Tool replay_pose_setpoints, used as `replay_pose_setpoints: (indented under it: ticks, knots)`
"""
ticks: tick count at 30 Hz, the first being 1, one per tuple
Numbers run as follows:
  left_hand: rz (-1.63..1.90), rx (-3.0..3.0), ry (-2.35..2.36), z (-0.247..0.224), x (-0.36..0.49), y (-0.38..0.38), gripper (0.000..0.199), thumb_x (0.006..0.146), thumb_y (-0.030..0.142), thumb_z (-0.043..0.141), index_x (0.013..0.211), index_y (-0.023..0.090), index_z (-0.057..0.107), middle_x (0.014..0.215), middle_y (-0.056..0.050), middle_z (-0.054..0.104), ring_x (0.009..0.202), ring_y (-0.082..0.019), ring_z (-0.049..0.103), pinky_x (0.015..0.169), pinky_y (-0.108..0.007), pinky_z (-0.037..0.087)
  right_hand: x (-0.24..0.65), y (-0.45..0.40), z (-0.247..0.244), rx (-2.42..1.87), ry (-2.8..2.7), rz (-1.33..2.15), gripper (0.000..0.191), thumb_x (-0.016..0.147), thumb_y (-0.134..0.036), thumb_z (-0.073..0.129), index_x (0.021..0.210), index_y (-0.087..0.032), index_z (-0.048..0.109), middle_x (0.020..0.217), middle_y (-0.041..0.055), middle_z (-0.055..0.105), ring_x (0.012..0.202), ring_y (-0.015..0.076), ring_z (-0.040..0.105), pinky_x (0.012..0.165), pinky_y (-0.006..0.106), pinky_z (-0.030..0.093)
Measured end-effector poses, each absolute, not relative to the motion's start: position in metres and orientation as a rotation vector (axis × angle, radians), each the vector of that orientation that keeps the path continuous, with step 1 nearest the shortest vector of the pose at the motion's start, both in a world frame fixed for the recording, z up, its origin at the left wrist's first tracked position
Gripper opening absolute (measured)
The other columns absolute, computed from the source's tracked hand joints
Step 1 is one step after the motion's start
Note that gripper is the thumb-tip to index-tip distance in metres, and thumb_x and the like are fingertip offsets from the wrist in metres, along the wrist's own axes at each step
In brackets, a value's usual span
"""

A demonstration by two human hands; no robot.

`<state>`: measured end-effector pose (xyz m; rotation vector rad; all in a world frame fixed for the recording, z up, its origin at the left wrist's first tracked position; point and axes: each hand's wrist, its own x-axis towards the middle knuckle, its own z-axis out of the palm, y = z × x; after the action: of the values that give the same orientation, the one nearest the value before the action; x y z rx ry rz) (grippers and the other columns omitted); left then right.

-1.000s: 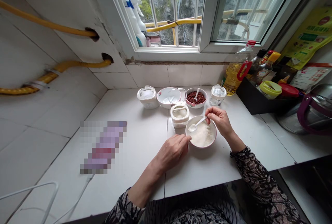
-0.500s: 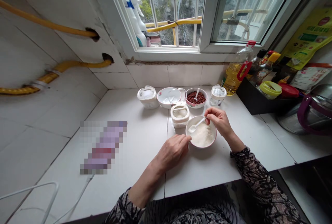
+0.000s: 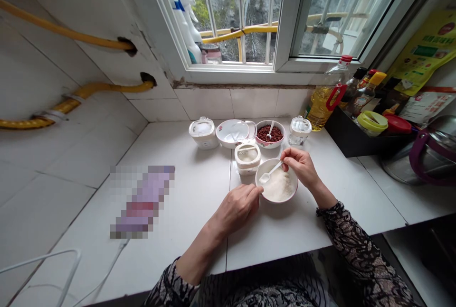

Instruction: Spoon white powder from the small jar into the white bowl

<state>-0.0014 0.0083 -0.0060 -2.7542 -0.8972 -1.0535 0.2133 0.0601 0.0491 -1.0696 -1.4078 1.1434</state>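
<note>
My right hand [image 3: 299,164] pinches the handle of a small white spoon [image 3: 272,171], its bowl tilted down over a white bowl [image 3: 293,194]. White granules [image 3: 279,186] are heaped inside this bowl. At the bowl's left rim, my left hand [image 3: 242,205] is closed, thumb and fingers gripping the edge. Just behind the bowl stands a lidless-looking square jar [image 3: 247,161] with pale contents. Behind that sits a bowl of dark red beans [image 3: 268,133] with another small white spoon [image 3: 271,128] in it.
Along the back are a lidded jar [image 3: 203,135], a white bowl [image 3: 225,142] with a clear lid in it, and a glass jar [image 3: 299,132]. An oil bottle [image 3: 322,103] and a black condiment box [image 3: 344,131] stand right. A blurred purple object [image 3: 146,202] with a cable lies left.
Hardly anything differs. The spoon's bowl appears to have shifted very slightly over the granules; both hands keep their places.
</note>
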Motion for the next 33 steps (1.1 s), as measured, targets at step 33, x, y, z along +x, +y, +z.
replay_pose_setpoints:
  ticks: [33]
  knots:
    - [-1.046, -2.765, -0.913, -0.008, -0.001, 0.008, 0.021, 0.099, 0.006, 0.032, 0.098, 0.017, 0.051, 0.068, 0.002, 0.053, 0.056, -0.014, 0.047, 0.054, -0.027, 0.042, 0.201, 0.059, 0.046, -1.016, -1.413, 0.848, 0.012, 0.090, -0.033, 0.058, 0.094, -0.021, 0.059, 0.078, 0.0035, 0.072, 0.074, 0.0183, 0.067, 0.076, 0.035, 0.053]
